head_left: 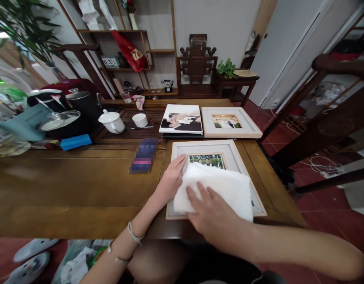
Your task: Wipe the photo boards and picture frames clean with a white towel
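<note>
A light wood picture frame (207, 144) with a small outdoor photo (207, 159) lies flat on the wooden table, near its right end. My left hand (171, 179) holds the frame's left side, its fingers close together over the rim. A folded white cloth (226, 181) covers the lower part of the frame and the bottom of the photo. My right hand (213, 215) presses the cloth down from above, with its fingers spread across it and the thumb at its near edge.
Behind lie another framed photo (229, 121) and a photo album (182, 120). A blurred-out purple-blue item (144, 156) lies left of the frame. Further left are a white lidded cup (111, 121), a white bowl (139, 120), a blue block (75, 142) and a dark pot (83, 100).
</note>
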Action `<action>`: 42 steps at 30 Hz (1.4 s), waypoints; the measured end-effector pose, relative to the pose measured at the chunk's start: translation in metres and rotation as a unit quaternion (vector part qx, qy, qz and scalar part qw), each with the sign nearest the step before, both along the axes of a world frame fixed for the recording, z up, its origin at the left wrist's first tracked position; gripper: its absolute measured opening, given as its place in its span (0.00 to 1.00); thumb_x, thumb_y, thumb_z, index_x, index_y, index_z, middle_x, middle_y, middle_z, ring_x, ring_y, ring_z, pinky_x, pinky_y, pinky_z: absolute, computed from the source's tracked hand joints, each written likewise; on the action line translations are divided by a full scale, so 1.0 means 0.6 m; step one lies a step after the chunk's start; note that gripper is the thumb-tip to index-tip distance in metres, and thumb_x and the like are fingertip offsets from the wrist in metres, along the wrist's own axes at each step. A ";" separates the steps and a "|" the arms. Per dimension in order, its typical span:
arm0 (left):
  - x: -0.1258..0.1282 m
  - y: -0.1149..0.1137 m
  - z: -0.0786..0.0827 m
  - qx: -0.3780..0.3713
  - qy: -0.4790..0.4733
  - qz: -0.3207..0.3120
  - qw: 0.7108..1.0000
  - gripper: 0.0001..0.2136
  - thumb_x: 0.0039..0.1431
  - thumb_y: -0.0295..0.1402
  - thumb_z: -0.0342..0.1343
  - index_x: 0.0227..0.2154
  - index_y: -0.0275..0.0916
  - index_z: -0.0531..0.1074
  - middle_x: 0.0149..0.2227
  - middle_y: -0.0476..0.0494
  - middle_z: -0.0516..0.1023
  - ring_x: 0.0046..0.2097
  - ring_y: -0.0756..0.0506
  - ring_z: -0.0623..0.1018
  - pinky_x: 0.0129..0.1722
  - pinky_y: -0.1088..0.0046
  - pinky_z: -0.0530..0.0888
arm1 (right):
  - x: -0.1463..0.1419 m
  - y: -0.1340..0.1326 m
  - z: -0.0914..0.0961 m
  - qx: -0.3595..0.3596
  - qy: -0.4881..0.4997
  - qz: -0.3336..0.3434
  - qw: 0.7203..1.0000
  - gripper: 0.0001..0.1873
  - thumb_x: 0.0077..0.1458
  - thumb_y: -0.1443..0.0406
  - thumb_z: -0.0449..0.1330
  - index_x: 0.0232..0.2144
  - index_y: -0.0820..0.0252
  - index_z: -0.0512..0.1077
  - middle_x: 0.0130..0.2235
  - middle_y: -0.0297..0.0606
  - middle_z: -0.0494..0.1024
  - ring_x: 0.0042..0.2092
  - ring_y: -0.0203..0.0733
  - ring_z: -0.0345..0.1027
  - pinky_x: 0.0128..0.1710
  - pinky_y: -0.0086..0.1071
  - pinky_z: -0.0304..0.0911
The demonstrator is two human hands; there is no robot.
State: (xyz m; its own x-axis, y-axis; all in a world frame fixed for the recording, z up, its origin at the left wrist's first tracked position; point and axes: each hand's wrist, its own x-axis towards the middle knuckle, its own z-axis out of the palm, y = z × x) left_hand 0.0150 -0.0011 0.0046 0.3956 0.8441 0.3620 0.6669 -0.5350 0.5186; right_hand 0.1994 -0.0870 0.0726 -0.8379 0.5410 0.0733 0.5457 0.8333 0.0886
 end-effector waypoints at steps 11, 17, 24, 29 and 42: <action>-0.012 0.012 -0.013 0.016 -0.011 -0.021 1.000 0.25 0.64 0.24 0.41 0.64 0.38 0.59 0.64 0.36 0.63 0.66 0.40 0.62 0.64 0.51 0.61 | -0.021 -0.035 -0.036 0.071 0.077 -0.009 0.994 0.13 0.64 0.65 0.51 0.40 0.61 0.75 0.57 0.56 0.69 0.56 0.64 0.65 0.48 0.58 0.64; -0.004 0.003 -0.002 0.007 0.009 -0.009 1.000 0.23 0.65 0.23 0.39 0.62 0.32 0.60 0.64 0.31 0.62 0.66 0.40 0.60 0.65 0.53 0.60 | 0.001 -0.034 -0.018 0.060 0.034 -0.010 0.998 0.10 0.60 0.66 0.55 0.39 0.61 0.77 0.55 0.55 0.72 0.54 0.62 0.67 0.46 0.52 0.66; 0.003 -0.003 0.000 0.012 0.016 0.001 1.000 0.23 0.65 0.23 0.38 0.62 0.31 0.60 0.64 0.31 0.62 0.67 0.40 0.60 0.65 0.53 0.60 | 0.143 -0.024 0.040 -0.009 -0.023 -0.082 0.996 0.11 0.46 0.73 0.62 0.31 0.53 0.80 0.49 0.43 0.78 0.49 0.58 0.71 0.40 0.44 0.70; 0.004 -0.003 0.003 0.008 0.015 0.002 1.000 0.23 0.66 0.24 0.39 0.62 0.31 0.60 0.64 0.30 0.62 0.66 0.39 0.60 0.65 0.53 0.59 | 0.189 0.020 0.050 0.018 -0.035 -0.120 0.992 0.23 0.40 0.79 0.54 0.32 0.52 0.80 0.51 0.37 0.77 0.51 0.54 0.71 0.41 0.44 0.71; 0.004 -0.005 0.001 0.009 0.014 0.009 1.000 0.22 0.67 0.25 0.37 0.62 0.29 0.59 0.65 0.28 0.60 0.67 0.39 0.58 0.66 0.53 0.59 | 0.094 0.185 0.003 0.111 -0.077 -0.099 0.986 0.20 0.50 0.77 0.57 0.44 0.60 0.77 0.63 0.46 0.64 0.61 0.62 0.59 0.49 0.49 0.66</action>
